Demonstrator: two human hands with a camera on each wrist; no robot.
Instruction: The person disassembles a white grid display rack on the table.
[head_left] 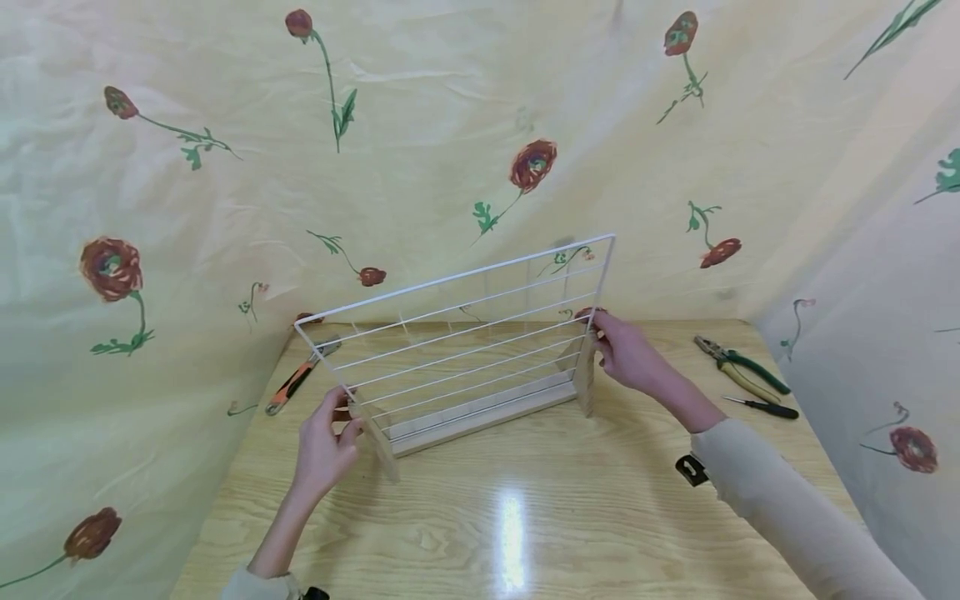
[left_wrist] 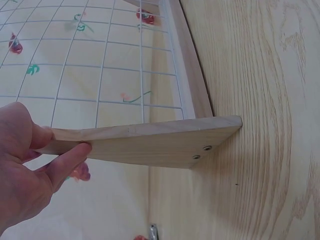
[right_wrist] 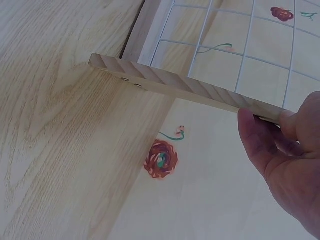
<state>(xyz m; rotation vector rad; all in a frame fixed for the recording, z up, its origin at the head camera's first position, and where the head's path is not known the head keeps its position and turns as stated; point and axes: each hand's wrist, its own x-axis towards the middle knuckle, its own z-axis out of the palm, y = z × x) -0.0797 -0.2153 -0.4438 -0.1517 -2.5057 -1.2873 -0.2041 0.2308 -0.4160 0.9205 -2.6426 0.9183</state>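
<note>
A rack of white wire grid [head_left: 455,280] and wooden parts stands on the table between both hands. Its wooden base bar [head_left: 487,422] joins a left side board [head_left: 381,450] and a right side board [head_left: 585,387]. My left hand [head_left: 324,450] pinches the upper end of the left board between thumb and fingers. On the other side, my right hand [head_left: 633,358] grips the upper part of the right board. Two screw heads [left_wrist: 207,148] show low on the left board's outer face in the left wrist view; the right board has similar screw heads [right_wrist: 125,79].
An orange-and-black handled wrench [head_left: 292,383] lies at the table's back left. Green-and-yellow handled pliers [head_left: 738,367] and a black-handled screwdriver [head_left: 772,409] lie at the right. Flower-patterned cloth [head_left: 420,167] hangs behind the wooden table [head_left: 435,525] and at its sides.
</note>
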